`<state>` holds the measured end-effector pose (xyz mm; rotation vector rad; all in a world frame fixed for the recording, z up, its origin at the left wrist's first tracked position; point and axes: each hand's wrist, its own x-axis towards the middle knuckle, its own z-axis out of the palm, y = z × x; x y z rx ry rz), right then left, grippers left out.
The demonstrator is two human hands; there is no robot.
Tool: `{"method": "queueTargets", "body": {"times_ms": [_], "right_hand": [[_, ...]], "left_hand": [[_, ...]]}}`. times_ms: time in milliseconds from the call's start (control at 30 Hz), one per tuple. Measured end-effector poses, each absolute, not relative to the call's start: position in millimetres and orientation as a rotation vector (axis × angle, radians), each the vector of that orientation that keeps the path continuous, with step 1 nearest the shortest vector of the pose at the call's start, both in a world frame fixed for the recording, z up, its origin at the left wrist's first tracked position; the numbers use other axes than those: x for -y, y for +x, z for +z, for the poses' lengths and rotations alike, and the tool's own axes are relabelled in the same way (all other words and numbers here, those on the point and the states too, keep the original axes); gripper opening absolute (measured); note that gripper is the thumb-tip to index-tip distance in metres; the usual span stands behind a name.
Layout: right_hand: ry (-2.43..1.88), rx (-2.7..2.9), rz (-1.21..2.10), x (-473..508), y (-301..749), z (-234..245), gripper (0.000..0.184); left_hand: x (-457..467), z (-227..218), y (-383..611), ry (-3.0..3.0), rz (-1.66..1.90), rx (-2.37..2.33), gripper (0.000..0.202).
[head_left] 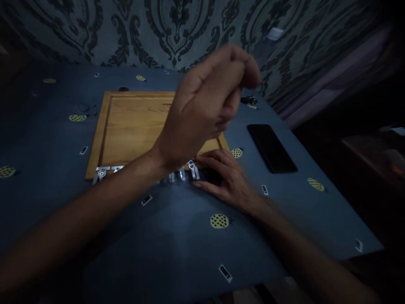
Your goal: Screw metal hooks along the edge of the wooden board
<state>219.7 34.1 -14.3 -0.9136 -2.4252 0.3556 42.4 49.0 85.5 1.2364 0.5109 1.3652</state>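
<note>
Metal pieces [192,169], several, shiny, set in a row along the near edge of the wooden board, some partly hidden behind the left forearm [120,188]; the rightmost piece shows two narrow prongs pointing toward the person; wooden board [133,131], one, pale brown, lying flat, with a darker groove running inside its border, its right part covered from view by the left hand; right hand [232,179], low at the board's near right corner, thumb and fingers parted with a dark gap between them, fingertips just beside the rightmost metal piece, contact not clear; left hand [205,95], raised over the right part of the board, slightly blurred, fingers curled inward, whether they grip anything cannot be told; phone [272,148], one, black, flat, screen dark, to the right of the board and apart from it; small black item [249,100], beyond the phone, kind not clear; small dark round item [123,89], just beyond the far edge of the board; tablecloth [152,253], blue, printed with yellow pineapples [219,221] and small lettered labels [225,273], beneath board and phone; bottle [265,50], clear, white cap [275,33], beyond the left hand, dim; wallpaper [177,25], grey with dark scrollwork, behind the table; cloth [335,80], purplish, at the right, in shadow
</note>
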Motion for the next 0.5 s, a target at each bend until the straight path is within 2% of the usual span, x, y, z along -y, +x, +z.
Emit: {"method": "queueTargets", "body": {"times_ms": [100, 500], "right_hand": [[-0.926, 2.432, 0.38, -33.9, 220.3, -13.9, 0.054], [-0.904, 2.441, 0.377, -36.3, 220.5, -15.1, 0.045]], "left_hand": [[-47.2, 91.3, 41.6, 1.215, 1.428, -0.545, 0.034], [-44.6, 76.7, 51.5, 1.181, 1.372, -0.607, 0.034]]}}
